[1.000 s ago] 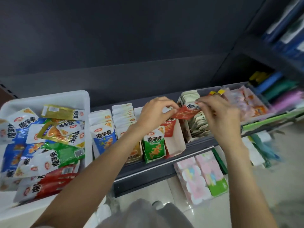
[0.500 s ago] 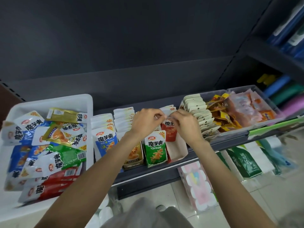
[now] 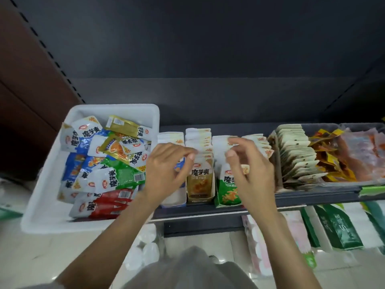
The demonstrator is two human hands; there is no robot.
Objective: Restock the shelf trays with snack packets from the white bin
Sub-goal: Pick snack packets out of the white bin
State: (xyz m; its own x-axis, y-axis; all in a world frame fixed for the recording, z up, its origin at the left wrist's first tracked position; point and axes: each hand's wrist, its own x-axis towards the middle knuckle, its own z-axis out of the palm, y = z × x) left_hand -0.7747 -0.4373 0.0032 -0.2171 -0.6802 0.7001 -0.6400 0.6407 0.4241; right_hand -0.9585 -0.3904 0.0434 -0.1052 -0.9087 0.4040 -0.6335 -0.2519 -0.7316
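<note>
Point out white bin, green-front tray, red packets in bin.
white bin (image 3: 116,109), head view, bare far rim.
green-front tray (image 3: 227,195), head view, green front panel.
red packets (image 3: 112,202), head view, red face of the packets at the bin's near edge.

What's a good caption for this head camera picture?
Both hands hover over snack packets in shelf trays, beside a full white bin.

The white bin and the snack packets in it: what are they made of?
The white bin looks like moulded plastic: smooth, matte, rounded rim. The snack packets look like glossy printed plastic film, judging by their creases and shine; a foil layer can't be ruled out.
</note>
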